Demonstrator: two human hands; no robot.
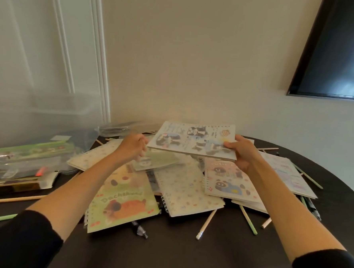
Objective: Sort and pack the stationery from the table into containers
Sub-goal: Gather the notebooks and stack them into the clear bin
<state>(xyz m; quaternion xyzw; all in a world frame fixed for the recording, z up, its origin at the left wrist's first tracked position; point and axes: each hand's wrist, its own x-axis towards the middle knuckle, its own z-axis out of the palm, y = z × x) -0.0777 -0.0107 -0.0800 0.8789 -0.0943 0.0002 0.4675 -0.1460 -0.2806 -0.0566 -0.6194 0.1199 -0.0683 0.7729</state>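
Several spiral notebooks lie heaped on the dark round table. My right hand grips the right edge of a pale blue notebook with cartoon animals and holds it lifted above the heap. My left hand is at that notebook's left edge, blurred, fingers curled; whether it holds anything cannot be made out. A green "Dachshund" notebook lies under my left forearm. A white dotted notebook and a pink panda notebook lie in the middle.
Clear plastic containers stand at the back left, beside flat packs and a box on the left edge. Loose pencils and pens are scattered around the heap. A dark screen hangs on the wall at right.
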